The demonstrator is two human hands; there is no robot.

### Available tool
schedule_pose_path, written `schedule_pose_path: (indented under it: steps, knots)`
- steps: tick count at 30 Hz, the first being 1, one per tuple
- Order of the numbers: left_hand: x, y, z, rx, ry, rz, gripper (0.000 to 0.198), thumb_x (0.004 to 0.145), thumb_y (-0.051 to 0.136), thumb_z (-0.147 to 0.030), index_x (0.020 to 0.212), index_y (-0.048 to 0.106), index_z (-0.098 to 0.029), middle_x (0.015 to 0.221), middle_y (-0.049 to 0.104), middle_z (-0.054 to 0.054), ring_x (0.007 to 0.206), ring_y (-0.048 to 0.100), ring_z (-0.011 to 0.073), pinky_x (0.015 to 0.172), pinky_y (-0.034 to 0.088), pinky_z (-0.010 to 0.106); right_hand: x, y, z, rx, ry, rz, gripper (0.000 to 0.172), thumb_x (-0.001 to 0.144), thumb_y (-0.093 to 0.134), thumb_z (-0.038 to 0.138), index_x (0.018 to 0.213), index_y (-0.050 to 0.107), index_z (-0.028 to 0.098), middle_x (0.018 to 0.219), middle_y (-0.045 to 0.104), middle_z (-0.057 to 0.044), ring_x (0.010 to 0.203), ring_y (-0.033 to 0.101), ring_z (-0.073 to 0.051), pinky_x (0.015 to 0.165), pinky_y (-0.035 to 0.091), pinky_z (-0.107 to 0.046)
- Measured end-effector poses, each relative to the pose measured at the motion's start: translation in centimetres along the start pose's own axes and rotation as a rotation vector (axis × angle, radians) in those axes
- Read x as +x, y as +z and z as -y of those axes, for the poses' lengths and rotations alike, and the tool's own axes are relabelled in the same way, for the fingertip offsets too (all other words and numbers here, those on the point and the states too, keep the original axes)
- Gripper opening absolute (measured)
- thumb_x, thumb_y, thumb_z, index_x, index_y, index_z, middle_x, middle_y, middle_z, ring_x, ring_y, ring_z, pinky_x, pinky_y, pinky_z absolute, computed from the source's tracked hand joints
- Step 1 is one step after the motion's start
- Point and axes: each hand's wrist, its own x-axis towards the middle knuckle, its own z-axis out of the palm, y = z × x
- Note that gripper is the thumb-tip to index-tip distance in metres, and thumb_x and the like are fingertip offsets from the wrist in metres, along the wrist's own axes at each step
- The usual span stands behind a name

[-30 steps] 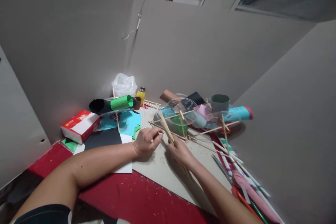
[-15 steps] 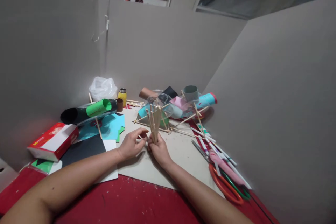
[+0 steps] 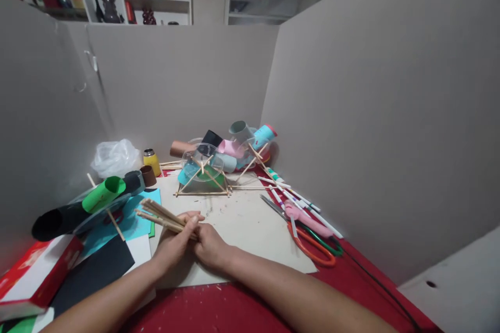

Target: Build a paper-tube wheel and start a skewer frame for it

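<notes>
Gripping the stick bundle [image 3: 162, 214] with my left hand [image 3: 174, 243], right hand [image 3: 211, 244] clasped round its lower end. Bundle's tilted over the board's [image 3: 250, 218] left edge, front half of the tabletop [image 3: 211, 304]; stick frame [image 3: 203, 194] sits toward the back edge.

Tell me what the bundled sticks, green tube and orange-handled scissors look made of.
Bundled sticks: matte, probably bare wood or bamboo, from the pale tan colour.
Green tube: likely smooth paper or thin card, given its thin edge.
Orange-handled scissors: handle probably plastic, evenly coloured; grey, metal-looking blades.
</notes>
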Motion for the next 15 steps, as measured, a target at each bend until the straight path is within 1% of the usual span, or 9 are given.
schedule_pose_path:
  steps: [2,3,5,7,9,10,12,14,15]
  knots:
    - [0.0,0.0,-0.7,0.006,-0.012,-0.038,0.038,0.084,0.059,-0.053,0.08,0.073,-0.018,0.106,0.07,0.009,0.107,0.061,0.0259,0.1,0.043,0.038,0.0,-0.5,0.3,0.01,0.009,0.004,0.019,0.076,0.054,0.015,0.09,0.066,0.019,0.087,0.066,-0.004,0.081,0.059,-0.019,0.078,0.046,-0.029]
    - [0.1,0.0,-1.1,-0.009,-0.015,-0.053,0.04,0.083,0.059,-0.054,0.077,0.072,-0.017,0.099,0.071,0.009,0.103,0.062,0.0255,0.099,0.044,0.037,0.0,-0.6,0.5,0.021,0.015,0.004,0.016,0.077,0.055,0.017,0.089,0.065,0.019,0.086,0.065,-0.003,0.08,0.059,-0.019,0.078,0.045,-0.029]
    - [0.3,0.0,-1.6,-0.094,-0.014,-0.059,0.041,0.082,0.061,-0.054,0.066,0.068,-0.017,0.08,0.07,0.007,0.09,0.065,0.0232,0.093,0.047,0.036,0.1,-0.7,0.8,0.054,0.027,0.012,0.01,0.077,0.056,0.02,0.085,0.062,0.02,0.083,0.061,-0.002,0.077,0.056,-0.018,0.079,0.044,-0.029]
    - [0.5,0.1,-2.0,-0.243,-0.035,-0.044,0.041,0.082,0.064,-0.05,0.057,0.06,-0.017,0.06,0.062,0.002,0.072,0.063,0.0185,0.086,0.049,0.034,0.3,-0.6,1.3,0.117,0.039,0.037,0.003,0.078,0.057,0.021,0.076,0.055,0.019,0.079,0.056,0.001,0.076,0.053,-0.015,0.079,0.043,-0.028]
    - [0.5,0.2,-2.6,-0.395,-0.082,-0.02,0.042,0.081,0.067,-0.044,0.053,0.052,-0.017,0.049,0.052,-0.003,0.057,0.056,0.0132,0.08,0.05,0.032,0.3,-0.6,1.9,0.186,0.046,0.075,0.016,0.077,0.059,0.022,0.068,0.046,0.019,0.071,0.049,0.004,0.07,0.05,-0.012,0.073,0.044,-0.025]
    - [0.4,0.3,-3.1,-0.461,-0.106,0.0,0.042,0.082,0.068,-0.042,0.053,0.05,-0.017,0.046,0.048,-0.005,0.051,0.052,0.011,0.077,0.05,0.031,0.3,-0.8,2.3,0.232,0.059,0.119,0.022,0.078,0.06,0.025,0.066,0.041,0.02,0.065,0.045,0.005,0.064,0.046,-0.01,0.067,0.043,-0.023]
    - [-0.1,0.3,-4.2,-0.571,-0.146,0.095,0.039,0.083,0.068,-0.037,0.056,0.046,-0.018,0.043,0.044,-0.007,0.044,0.047,0.0089,0.072,0.05,0.03,0.1,-1.4,3.2,0.385,0.117,0.327,0.034,0.08,0.059,0.034,0.062,0.033,0.021,0.053,0.032,0.008,0.048,0.034,-0.008,0.048,0.036,-0.019]
    - [-0.8,0.2,-5.3,-0.651,-0.155,0.253,0.036,0.082,0.068,-0.034,0.059,0.044,-0.018,0.041,0.038,-0.008,0.04,0.042,0.0082,0.065,0.05,0.029,-0.3,-2.2,4.2,0.732,0.286,0.853,0.042,0.085,0.051,0.041,0.057,0.025,0.022,0.047,0.021,0.01,0.04,0.019,-0.007,0.039,0.023,-0.018]
    - [-1.2,0.2,-5.7,-0.679,-0.151,0.331,0.036,0.081,0.069,-0.032,0.061,0.043,-0.019,0.04,0.034,-0.009,0.038,0.038,0.0075,0.061,0.048,0.028,-0.4,-2.6,4.7,0.843,0.344,1.044,0.043,0.085,0.049,0.04,0.055,0.025,0.022,0.045,0.02,0.01,0.039,0.016,-0.007,0.037,0.02,-0.018]
